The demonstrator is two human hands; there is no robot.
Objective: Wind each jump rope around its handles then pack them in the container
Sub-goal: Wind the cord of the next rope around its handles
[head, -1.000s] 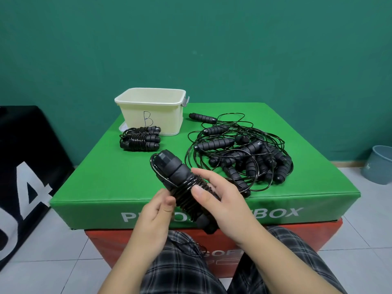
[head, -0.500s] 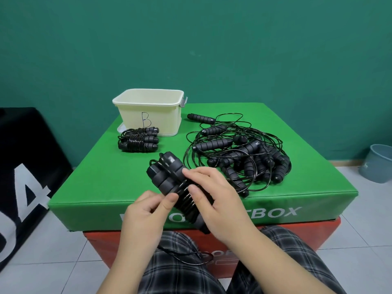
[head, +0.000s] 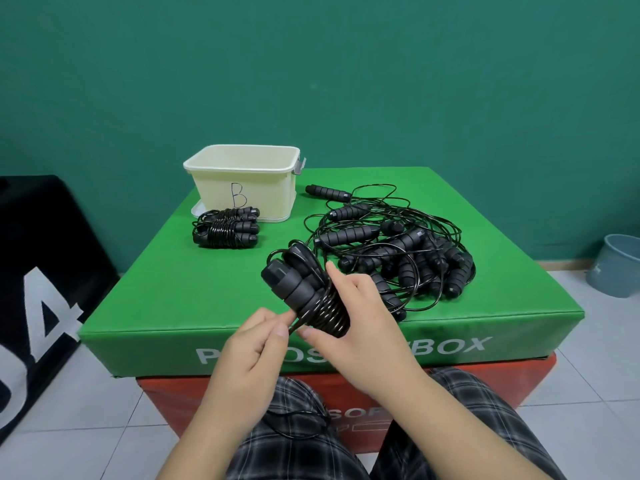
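Over padded green box (head: 173,299), right hand (head: 360,327) grips ridged, cord-wrapped handles (head: 301,289).

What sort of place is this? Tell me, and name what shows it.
Probably a gym or training room: the work surface is a green plyo box stacked on a red one, with a pile of jump ropes and a tiled floor.

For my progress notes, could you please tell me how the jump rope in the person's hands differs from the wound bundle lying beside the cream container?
The held jump rope is in the air, gripped by both hands, tilted; the wound bundle lies flat on the green box. The held rope's cord trails loose toward the lap; the bundle shows no loose tail. Both are black, cord coiled around handles.
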